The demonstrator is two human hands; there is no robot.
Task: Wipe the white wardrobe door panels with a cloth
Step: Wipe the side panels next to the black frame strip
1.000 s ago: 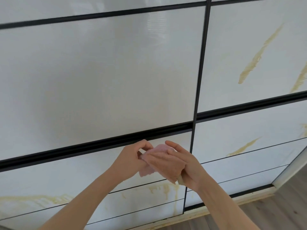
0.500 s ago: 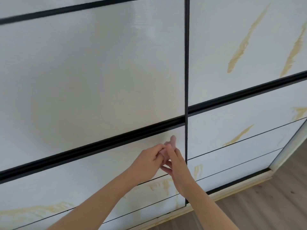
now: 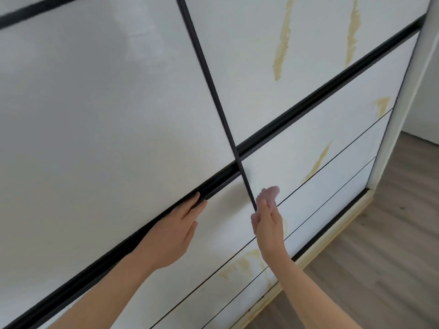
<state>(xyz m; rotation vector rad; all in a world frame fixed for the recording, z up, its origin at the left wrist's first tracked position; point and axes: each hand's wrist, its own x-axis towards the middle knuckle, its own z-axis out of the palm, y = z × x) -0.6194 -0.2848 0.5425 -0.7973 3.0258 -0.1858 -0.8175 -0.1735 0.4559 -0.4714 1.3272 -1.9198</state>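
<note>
White wardrobe door panels [image 3: 107, 110] with black dividing strips and gold streaks fill the view. My left hand [image 3: 174, 230] lies flat with straight fingers, fingertips touching the black horizontal strip [image 3: 213, 184] on the left door. My right hand [image 3: 267, 218] is beside the black vertical strip [image 3: 234, 143], edge-on to the camera, and holds a small pink cloth [image 3: 269, 193] that sticks up above the fingers against the right door panel [image 3: 285, 162]. How the fingers lie around the cloth is hidden.
A wooden floor [image 3: 380, 269] runs along the lower right. A pale wood baseboard [image 3: 308, 257] lines the wardrobe's foot. The wardrobe's white side frame [image 3: 413, 96] and a white wall stand at the far right.
Both hands were together on the cloth. My left hand has let go and moved left onto the black strip; my right hand keeps the cloth. The view has swung right.
</note>
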